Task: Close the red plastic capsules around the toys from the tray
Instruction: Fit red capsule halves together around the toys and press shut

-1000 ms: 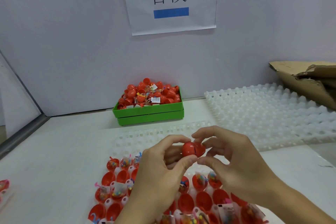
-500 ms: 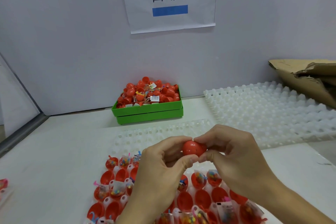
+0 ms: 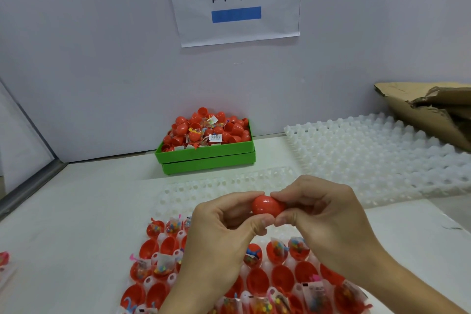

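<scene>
**Both hands pinch a red capsule above the toy tray**

Nearest the camera, along the bottom edge of the view, lies the white plastic tray [image 3: 175, 279] with red capsule halves [image 3: 283, 279] seated open side up in its cups. Many halves carry a small clear packet of coloured toy pieces [image 3: 163, 264]; others show only their red insides. Both forearms hide the middle part of the tray.

Just above the tray, the left hand [image 3: 219, 232] and the right hand [image 3: 323, 214] meet around one red capsule [image 3: 267, 205]. The left thumb and forefinger are curled onto its left side, and the right thumb and forefinger pinch its right side, so the capsule is held between the two hands in the air, clear of the tray. Its visible surface is smooth and rounded; the fingers cover the rest, so whether the two halves are fully seated cannot be told.

At the far left edge a packet with a red part [image 3: 3, 260] lies on the white table [image 3: 76, 211], mostly cut off by the frame.

Beyond the hands, the far rows of the tray's cups stand unfilled. To the right a stack of white cup trays [image 3: 377, 158] reaches back toward a torn cardboard box [image 3: 428, 112]. Against the wall stands a green bin [image 3: 206, 155] heaped with red capsules and toy packets. Above it a paper sign [image 3: 234, 0] bearing two black characters and a blue bar hangs on the wall.
</scene>
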The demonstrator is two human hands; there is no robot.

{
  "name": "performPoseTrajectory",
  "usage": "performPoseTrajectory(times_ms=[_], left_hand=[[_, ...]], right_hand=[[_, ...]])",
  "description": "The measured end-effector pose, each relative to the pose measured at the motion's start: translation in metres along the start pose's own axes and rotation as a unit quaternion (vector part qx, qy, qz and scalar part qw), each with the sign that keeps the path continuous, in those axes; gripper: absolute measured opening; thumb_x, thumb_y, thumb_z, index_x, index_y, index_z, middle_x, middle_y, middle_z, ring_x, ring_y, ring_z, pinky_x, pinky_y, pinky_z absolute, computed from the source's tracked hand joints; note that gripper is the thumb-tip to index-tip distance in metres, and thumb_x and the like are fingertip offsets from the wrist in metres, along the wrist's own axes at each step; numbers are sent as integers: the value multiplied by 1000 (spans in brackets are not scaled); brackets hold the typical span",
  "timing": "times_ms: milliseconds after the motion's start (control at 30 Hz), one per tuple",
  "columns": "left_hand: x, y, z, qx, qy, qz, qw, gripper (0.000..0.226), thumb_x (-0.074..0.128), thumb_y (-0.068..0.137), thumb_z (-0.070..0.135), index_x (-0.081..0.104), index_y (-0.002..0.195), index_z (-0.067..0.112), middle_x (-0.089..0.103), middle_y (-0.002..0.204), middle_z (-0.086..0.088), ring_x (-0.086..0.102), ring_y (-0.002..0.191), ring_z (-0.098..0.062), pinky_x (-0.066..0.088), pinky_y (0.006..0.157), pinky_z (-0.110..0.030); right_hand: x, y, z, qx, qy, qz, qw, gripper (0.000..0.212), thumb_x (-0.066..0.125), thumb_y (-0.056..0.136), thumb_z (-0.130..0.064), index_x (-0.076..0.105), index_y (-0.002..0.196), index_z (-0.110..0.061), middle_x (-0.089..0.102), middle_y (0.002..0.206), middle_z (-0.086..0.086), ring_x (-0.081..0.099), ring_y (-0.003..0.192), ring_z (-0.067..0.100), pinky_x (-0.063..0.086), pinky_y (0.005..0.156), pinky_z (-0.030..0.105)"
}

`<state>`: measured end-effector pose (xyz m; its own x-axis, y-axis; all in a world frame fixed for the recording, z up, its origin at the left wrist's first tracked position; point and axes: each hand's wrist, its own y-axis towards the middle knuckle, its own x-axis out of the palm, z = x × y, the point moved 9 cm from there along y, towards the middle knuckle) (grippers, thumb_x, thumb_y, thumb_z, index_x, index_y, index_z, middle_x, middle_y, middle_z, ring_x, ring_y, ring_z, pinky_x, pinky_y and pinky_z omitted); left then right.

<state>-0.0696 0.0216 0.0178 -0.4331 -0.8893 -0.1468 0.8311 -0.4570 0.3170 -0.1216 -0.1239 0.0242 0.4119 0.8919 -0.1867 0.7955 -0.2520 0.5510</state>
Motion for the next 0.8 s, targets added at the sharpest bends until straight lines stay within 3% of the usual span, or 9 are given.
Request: performPoseTrajectory(times_ms=[200, 367, 567, 667, 733, 800], left_hand=[[3, -1, 9, 23, 22, -27, 999, 45, 79, 74, 5, 76, 80, 50, 77, 82, 12, 74, 81, -5, 55, 70, -12], [0, -2, 10, 41, 20, -8, 999, 29, 80, 67, 18, 78, 92, 35, 77, 87, 11, 74, 86, -6, 57, 76, -16], [-2, -5, 19, 118, 108, 21, 987, 40, 79, 79, 13, 73, 93, 50, 75, 85, 17, 73, 82, -5, 55, 76, -14], [-2, -8, 24, 166, 226, 59, 958, 42, 77, 77, 21, 66, 99, 55, 70, 84, 29, 66, 82, 6, 51, 71, -8], [5, -12, 35, 231, 302, 67, 923, 38, 71, 74, 23, 66, 107, 41, 68, 84, 29, 61, 79, 10, 47, 67, -5], [11, -15, 36, 275, 343, 75, 895, 31, 64, 76, 24, 73, 105, 23, 72, 87, 15, 64, 77, 1, 53, 66, -20]], right_hand=[[1, -1, -2, -2, 5, -5, 1000, 44, 80, 67, 14, 79, 88, -25, 72, 77, -5, 72, 73, 17, 58, 66, 24], [2, -1, 1, 14, 13, 1, 1000, 45, 76, 67, 20, 81, 84, -21, 73, 79, -3, 73, 75, 17, 60, 68, 28], [9, -4, 3, 71, 20, -36, 997, 40, 71, 81, 9, 80, 98, -26, 77, 93, -9, 74, 90, 10, 58, 79, 23], [17, -9, 8, 113, 46, -62, 991, 32, 70, 87, -6, 73, 112, -26, 77, 96, -14, 72, 93, 3, 55, 79, 14], [21, -11, 11, 137, 62, -64, 987, 34, 75, 85, -14, 72, 116, -24, 77, 97, -14, 71, 95, 2, 54, 85, 16], [26, -11, 9, 138, 44, -68, 987, 24, 76, 83, -14, 77, 104, -24, 77, 91, -8, 73, 91, 6, 57, 82, 23]])
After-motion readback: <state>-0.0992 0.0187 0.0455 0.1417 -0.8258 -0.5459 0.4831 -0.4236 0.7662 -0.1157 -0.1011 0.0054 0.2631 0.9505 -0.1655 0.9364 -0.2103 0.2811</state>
